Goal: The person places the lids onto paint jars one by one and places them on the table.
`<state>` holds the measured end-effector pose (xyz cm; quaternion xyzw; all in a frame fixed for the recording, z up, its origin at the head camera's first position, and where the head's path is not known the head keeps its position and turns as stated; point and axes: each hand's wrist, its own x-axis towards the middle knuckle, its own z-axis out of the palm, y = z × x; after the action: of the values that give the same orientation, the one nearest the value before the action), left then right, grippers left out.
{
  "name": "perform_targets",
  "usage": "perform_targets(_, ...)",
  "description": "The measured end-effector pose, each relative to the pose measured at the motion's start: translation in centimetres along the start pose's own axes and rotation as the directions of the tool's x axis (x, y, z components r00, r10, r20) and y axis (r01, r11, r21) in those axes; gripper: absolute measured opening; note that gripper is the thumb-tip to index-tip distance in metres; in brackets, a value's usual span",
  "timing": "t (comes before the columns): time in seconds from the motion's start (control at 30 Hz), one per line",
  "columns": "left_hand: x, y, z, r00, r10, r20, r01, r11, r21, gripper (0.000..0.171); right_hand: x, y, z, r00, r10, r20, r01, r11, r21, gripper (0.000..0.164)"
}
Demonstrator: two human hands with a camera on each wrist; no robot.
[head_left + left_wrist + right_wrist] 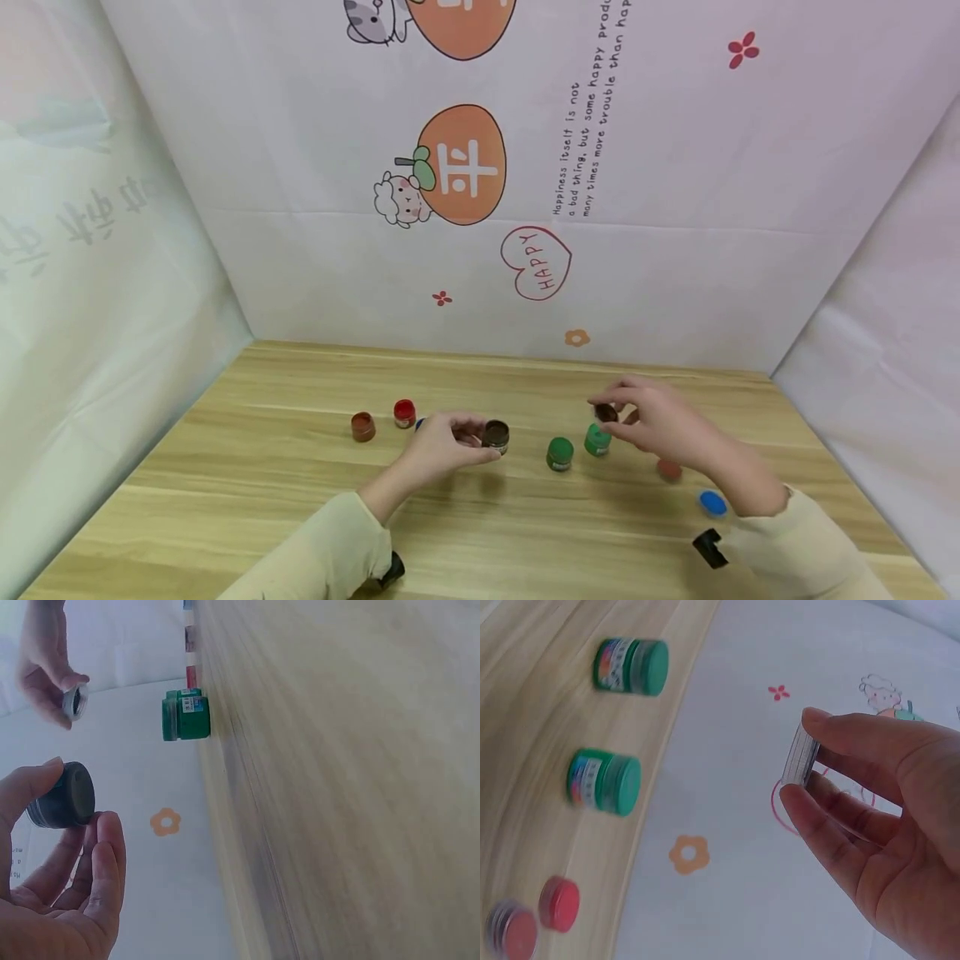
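My left hand grips a small paint jar between thumb and fingers, raised off the table. The jar is dark and its mouth is uncovered; the left wrist view shows its dark base. To the right, my right hand pinches a round lid by its edge. Its inner side looks dark in the head view, while its ridged rim shows pale in the right wrist view. The lid and jar are apart. Two green jars stand on the table between the hands.
On the wooden table, a brown jar and a red jar stand left. Something blue is mostly hidden behind the left hand. A reddish-brown lid and a blue lid lie right. Printed white cloth hangs behind.
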<state>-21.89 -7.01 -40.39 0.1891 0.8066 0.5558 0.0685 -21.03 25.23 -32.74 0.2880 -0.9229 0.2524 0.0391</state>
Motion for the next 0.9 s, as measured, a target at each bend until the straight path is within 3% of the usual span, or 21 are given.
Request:
perform_targets(0.2,0.0,0.0,0.2,1.000,0.017,0.013,-0.017,1.000,-0.001,0.035,1.3,-1.4,0.9,0.997,-0.077,0.004,0.077,0.997,0.010,0.030)
perform_targets(0.47,0.1,-0.1,0.5,1.000,0.022,0.016,-0.022,1.000,0.005,0.034,2.5,-3.0,2.6,0.991,-0.122,0.063,0.122,0.993,0.005,0.029)
perform_targets(0.63,0.0,-0.1,0.7,0.999,0.022,0.028,-0.023,1.000,0.014,0.033,3.2,-3.8,3.8,0.980,-0.191,0.053,0.189,0.981,0.048,0.029)
perform_targets(0.9,0.0,0.1,0.7,0.999,0.026,0.042,-0.026,1.000,0.009,0.034,3.9,-4.4,4.8,0.970,-0.238,0.045,0.234,0.968,0.089,0.031)
